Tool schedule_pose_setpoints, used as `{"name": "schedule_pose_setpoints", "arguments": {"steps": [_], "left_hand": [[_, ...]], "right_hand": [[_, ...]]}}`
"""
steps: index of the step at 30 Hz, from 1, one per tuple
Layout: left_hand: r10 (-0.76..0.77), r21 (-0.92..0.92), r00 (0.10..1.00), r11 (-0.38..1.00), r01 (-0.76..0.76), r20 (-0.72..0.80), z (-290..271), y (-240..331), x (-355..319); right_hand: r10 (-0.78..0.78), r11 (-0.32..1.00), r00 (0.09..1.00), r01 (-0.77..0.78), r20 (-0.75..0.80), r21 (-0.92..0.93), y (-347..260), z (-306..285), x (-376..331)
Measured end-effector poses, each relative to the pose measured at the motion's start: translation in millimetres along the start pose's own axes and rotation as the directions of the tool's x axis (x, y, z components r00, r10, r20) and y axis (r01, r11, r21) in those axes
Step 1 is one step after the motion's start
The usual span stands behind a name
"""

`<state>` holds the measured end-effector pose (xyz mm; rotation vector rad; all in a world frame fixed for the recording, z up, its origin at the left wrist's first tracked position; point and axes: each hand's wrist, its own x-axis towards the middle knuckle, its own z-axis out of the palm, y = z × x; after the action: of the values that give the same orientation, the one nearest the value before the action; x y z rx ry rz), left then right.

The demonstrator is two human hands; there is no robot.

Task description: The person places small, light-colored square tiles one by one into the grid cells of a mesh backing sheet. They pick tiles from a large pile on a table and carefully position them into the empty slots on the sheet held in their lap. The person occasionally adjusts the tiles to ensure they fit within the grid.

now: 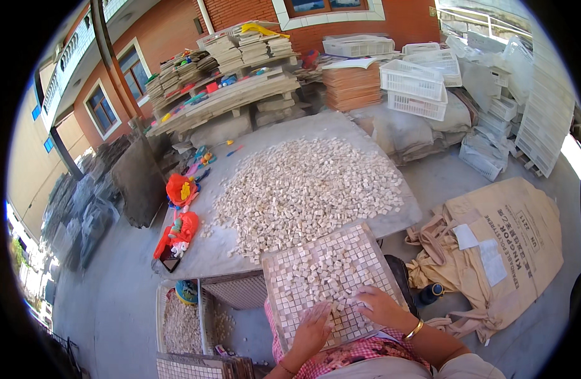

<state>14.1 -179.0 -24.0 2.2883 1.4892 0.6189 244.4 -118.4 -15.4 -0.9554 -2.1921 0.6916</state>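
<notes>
A square gridded tray (284,309) rests tilted on my lap, its far edge by the table. Small pale stone cubes fill many of its cells, and a loose heap of cubes (331,268) lies over its middle. My left hand (312,325) lies flat on the near left part of the tray, fingers stretched over the cubes. On the right side, my right hand (382,307) is spread with slightly bent fingers touching loose cubes. Neither hand visibly grips a cube. Beyond the tray, a wide pile of the same cubes (309,183) covers much of the grey table (398,218).
Red plastic bags (184,227) and a phone (170,260) lie at the table's left edge. Below stands a white crate (205,316) of cubes beside stacked trays (202,367). A dark bottle (431,293) and a big beige sack (505,240) are at right.
</notes>
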Motion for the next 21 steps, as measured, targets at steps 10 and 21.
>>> {"name": "schedule_pose_setpoints", "arguments": {"steps": [10, 21], "left_hand": [[0.06, 0.294, 0.995, 0.952, -0.082, 0.081, -2, -54, 100], [-0.12, 0.234, 0.991, 0.967, 0.103, 0.058, -11, -75, 86]], "right_hand": [[0.238, 0.968, 0.97, -0.234, -0.047, 0.087, 24, -38, -10], [0.058, 0.963, 0.991, -0.023, 0.123, -0.268, 35, 10, 67]]}}
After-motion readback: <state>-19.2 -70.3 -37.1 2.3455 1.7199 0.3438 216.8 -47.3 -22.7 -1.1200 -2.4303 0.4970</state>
